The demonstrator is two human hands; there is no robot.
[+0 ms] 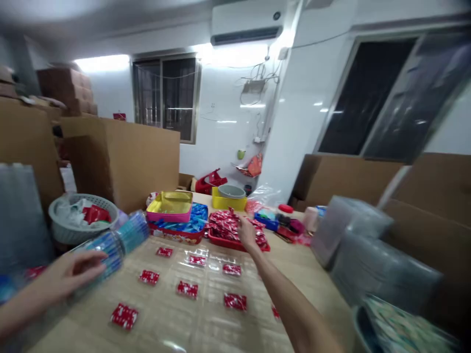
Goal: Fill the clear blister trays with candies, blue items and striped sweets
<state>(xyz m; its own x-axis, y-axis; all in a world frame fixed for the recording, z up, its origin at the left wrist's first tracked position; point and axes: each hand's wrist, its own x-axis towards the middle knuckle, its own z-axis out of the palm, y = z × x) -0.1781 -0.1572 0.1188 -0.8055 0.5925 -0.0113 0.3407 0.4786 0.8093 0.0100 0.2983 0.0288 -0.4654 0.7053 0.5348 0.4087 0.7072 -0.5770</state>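
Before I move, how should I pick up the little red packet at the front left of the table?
Probably pinch the red packet by two opposite edges, coming straight down from above. It looks flat and low, with its broad face up and no handle to hook, so the edges seem easiest to catch.

One head-worn camera looks forward and down from close behind the left hand (pixel 71 275) and right hand (pixel 246 233), across the desk (pixel 305 274) to the wall (pixel 224 132) beyond them.
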